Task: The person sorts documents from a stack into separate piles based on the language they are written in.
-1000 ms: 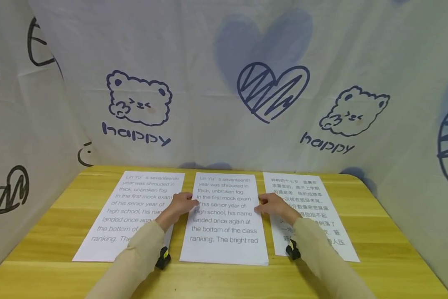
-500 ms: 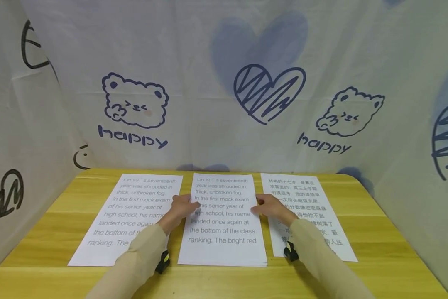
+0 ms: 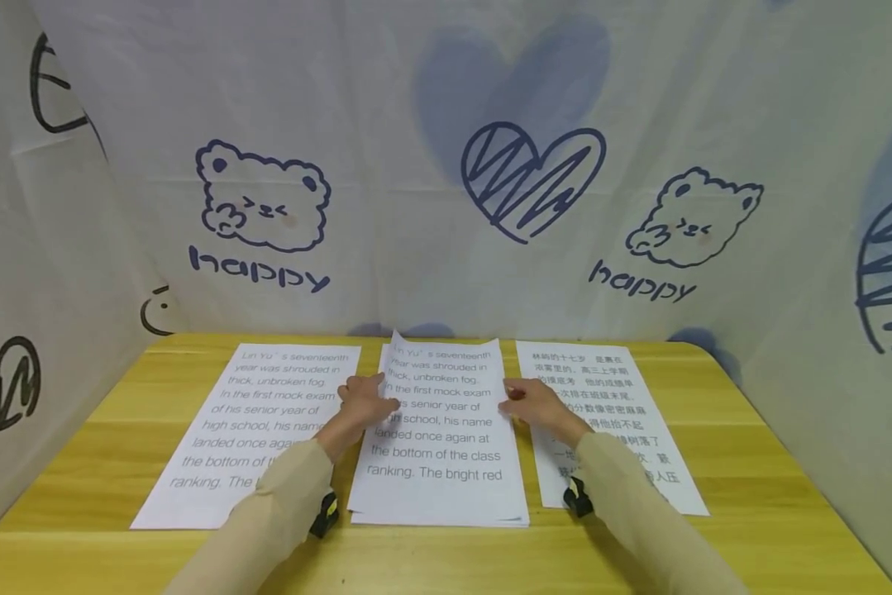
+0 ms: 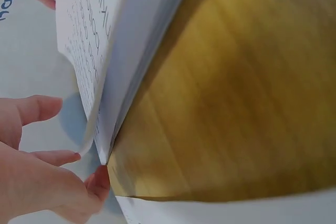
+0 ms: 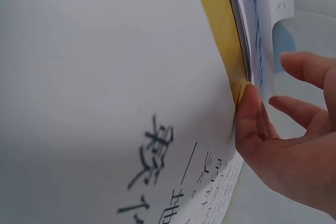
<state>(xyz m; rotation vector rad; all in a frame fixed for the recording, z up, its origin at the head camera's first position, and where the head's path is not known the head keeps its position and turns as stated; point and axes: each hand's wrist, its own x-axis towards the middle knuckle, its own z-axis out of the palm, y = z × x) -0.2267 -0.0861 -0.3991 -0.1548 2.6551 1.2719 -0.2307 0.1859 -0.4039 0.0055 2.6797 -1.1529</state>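
In the head view, a printed sheet of paper (image 3: 446,430) lies raised above the middle paper stack (image 3: 446,522), its far corners curling up. My left hand (image 3: 360,405) holds the sheet's left edge, thumb over the print. On the opposite edge my right hand (image 3: 538,406) does the same. The left wrist view shows a gap between the sheet (image 4: 92,30) and the stack (image 4: 142,51), with lower fingers against the stack's side. Seen from the right wrist, fingertips (image 5: 249,95) touch the stack's edge; the thumb's contact is hard to make out.
Another English-printed page (image 3: 245,413) lies left of the stack, partly under my left sleeve. To the right lies a page with Chinese text (image 3: 565,355), partly covered by my right arm. A white cloth (image 3: 386,165) with drawings hangs behind the wooden table (image 3: 431,562).
The top sheet has come up from the middle stack, its far corners now raised and its near edge shifted slightly left. Both hands stay at its sides. The head view has shifted slightly.
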